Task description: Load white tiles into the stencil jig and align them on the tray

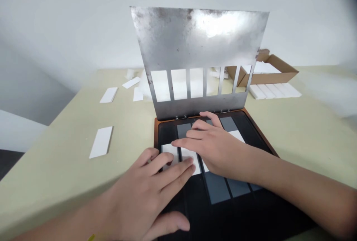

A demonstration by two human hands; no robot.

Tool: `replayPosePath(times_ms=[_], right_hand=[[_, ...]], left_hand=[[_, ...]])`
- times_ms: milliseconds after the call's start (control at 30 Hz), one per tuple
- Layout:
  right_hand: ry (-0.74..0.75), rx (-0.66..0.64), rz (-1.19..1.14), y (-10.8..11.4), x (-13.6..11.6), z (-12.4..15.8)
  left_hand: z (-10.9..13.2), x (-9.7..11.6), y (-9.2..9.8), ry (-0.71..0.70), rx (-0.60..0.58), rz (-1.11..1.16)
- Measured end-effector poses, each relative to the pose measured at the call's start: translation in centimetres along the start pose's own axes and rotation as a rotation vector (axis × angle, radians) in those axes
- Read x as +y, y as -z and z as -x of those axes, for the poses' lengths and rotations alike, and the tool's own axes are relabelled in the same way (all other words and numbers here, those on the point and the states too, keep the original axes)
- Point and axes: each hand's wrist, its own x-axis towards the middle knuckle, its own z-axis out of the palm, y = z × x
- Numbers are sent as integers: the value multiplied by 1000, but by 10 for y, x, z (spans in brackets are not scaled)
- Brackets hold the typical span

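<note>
A black frame [178, 215] with grey-blue slots lies in front of me, its hinged metal plate [173, 36] standing raised at the back. Rectangular windows run across the lower half of that plate. White cards [185, 155] lie side by side in the slots, partly covered by my hands. My left hand [150, 189] has its fingers stretched over the left cards, fingertips touching one, thumb spread away. Reaching in from the right, my right hand [212, 144] lies over the middle cards with fingers apart; its index fingertip is at the top edge of a card.
On the table [69, 129], loose white cards lie to the left, such as a near card [101, 142] and a farther card [108, 95]. Back right stands an open cardboard box [283, 68] holding white pieces, with a row of white cards [275, 91] before it.
</note>
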Motion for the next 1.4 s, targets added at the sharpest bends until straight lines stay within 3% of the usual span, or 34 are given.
replayPosePath(times_ms=[167,367,533,633,1067,1400], right_hand=[[-15,-63,-47,12,-2,1],[-44,-41,-105,15,-3,1],[-178,109,103,2,-1,-2],[-210,115,232,-5,1,-1],[-190,127,-45,3,-5,-4],[40,81,195,0,-1,5]], left_hand=[[2,-4,-1,33,-8,42],[0,-11,1,3,17,71],[1,-12,0,-27,24,11],[3,-11,1,-28,24,-30],[4,-16,1,47,16,97],[0,-16,3,67,8,125]])
